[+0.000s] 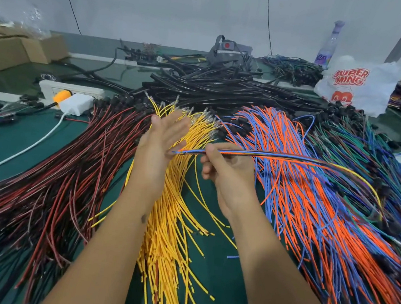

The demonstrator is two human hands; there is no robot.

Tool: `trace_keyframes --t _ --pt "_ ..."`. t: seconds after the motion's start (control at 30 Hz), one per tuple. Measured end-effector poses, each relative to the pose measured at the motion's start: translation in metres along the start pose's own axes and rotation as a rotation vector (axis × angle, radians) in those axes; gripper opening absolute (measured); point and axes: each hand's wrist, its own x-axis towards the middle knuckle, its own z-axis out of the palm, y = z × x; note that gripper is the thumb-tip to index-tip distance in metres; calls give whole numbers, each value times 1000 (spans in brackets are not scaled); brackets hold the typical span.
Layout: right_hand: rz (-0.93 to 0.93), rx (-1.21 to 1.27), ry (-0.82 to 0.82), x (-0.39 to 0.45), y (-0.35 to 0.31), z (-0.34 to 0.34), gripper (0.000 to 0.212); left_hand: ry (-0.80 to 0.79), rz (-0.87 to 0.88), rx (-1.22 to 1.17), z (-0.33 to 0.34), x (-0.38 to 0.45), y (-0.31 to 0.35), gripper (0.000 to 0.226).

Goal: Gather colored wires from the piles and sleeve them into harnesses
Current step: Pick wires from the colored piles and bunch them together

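Observation:
My right hand (227, 172) pinches a thin bundle of mixed wires (280, 157), orange, blue, black and yellow, that runs level to the right over the orange and blue wire pile (316, 213). The bundle's left tips touch the palm of my left hand (160, 142), which stands flat with its fingers stretched out above the yellow wire pile (168, 235). A red and black wire pile (41, 197) lies at the left, a green and blue pile (377, 155) at the far right. Black sleeves (221, 87) are heaped behind the piles.
The green table (14, 147) carries a white power strip (72, 89) with a white charger and orange plug at the left. Cardboard boxes (9, 50) stand at back left. A white plastic bag (357, 86) and a bottle (329, 46) stand at back right.

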Motion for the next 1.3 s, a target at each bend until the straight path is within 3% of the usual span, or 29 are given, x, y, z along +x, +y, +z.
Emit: trace_keyframes --t 0.07,0.27,0.43,0.57,0.77,1.1,1.3 --pt "13 -24 -49 -2 0 3 13 -67 -67 -150 2 1 3 60" --pt "97 36 -162 -6 2 8 5 -141 -154 -253 5 1 3 67" --pt "102 20 -188 -8 6 12 11 -65 -66 -95 5 3 -3 48" --pt "58 60 -118 -5 3 8 8 -187 -211 -128 -3 6 0 40" --pt "12 72 -83 -3 2 2 8 -279 -112 -65 -22 4 -3 32" --pt "-59 -124 -37 -2 5 -1 17 -39 29 143 -21 4 -9 15" --pt "-34 -47 -20 0 5 -2 14 -80 -143 -100 -22 6 -7 24"
